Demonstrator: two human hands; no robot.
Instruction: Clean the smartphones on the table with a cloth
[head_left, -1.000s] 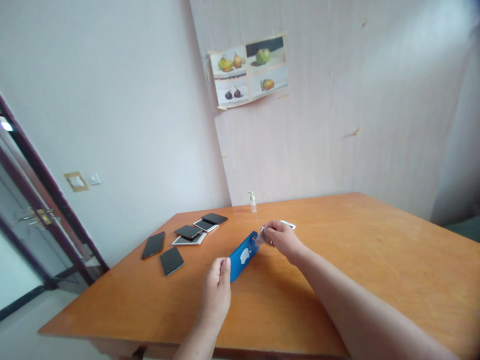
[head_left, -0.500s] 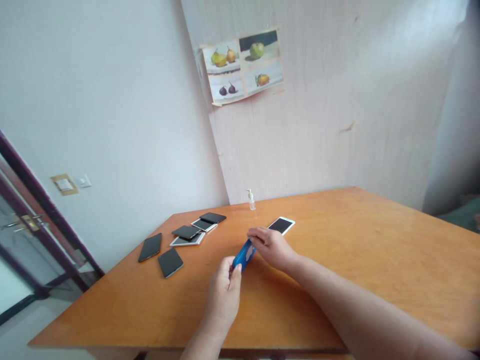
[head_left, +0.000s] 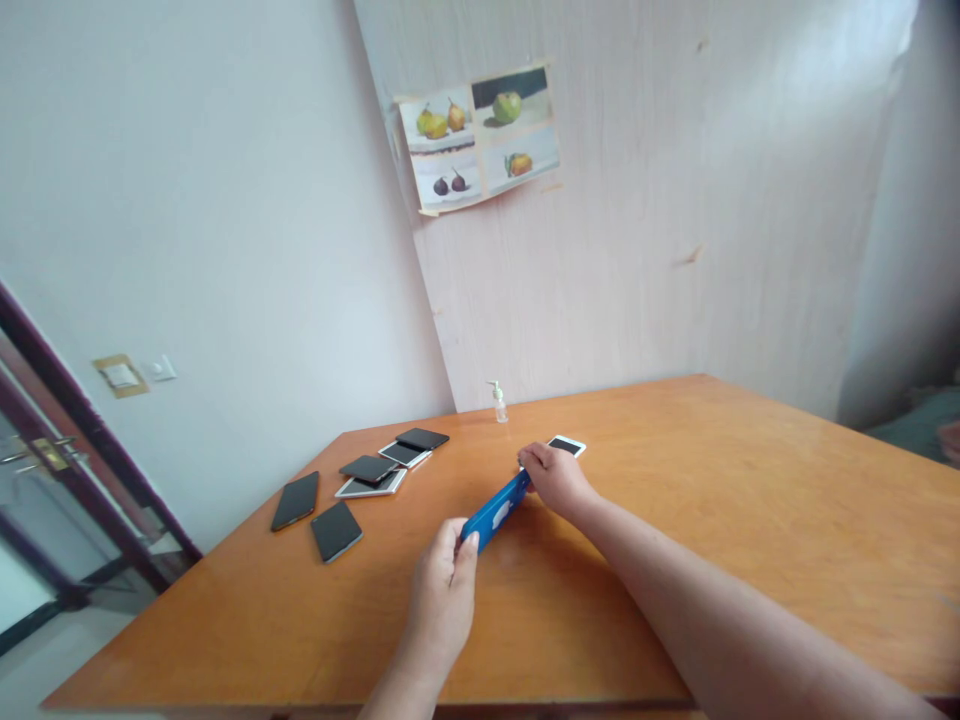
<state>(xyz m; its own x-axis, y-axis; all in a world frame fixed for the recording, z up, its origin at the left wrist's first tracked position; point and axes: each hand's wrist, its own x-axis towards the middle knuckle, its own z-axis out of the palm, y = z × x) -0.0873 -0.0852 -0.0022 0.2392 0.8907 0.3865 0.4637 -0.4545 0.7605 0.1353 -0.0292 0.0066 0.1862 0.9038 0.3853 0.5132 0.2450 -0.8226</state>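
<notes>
Tilted on its edge above the table, a flat blue tablet (head_left: 489, 518) with a white mark on its face spans the space between my hands. My left hand (head_left: 442, 585) pinches its near left end, thumb on the marked face. At the far right end, the fingers of my right hand (head_left: 557, 480) are closed around a corner. Just beyond my right hand lies a white-framed tablet (head_left: 568, 446) with a dark screen, partly hidden by that hand.
On the left of the wooden table (head_left: 735, 520) lie a black tablet (head_left: 295, 501), a smaller dark tablet (head_left: 337, 531) and several more overlapping black and white tablets (head_left: 367, 468). A clear pump bottle (head_left: 500, 405) stands at the back. Fruit pictures (head_left: 480, 140) hang on the board behind.
My right hand has shifted slightly right and now grips the far end of the blue tablet. More of the tablet's length shows, and its marked face looks narrower.
</notes>
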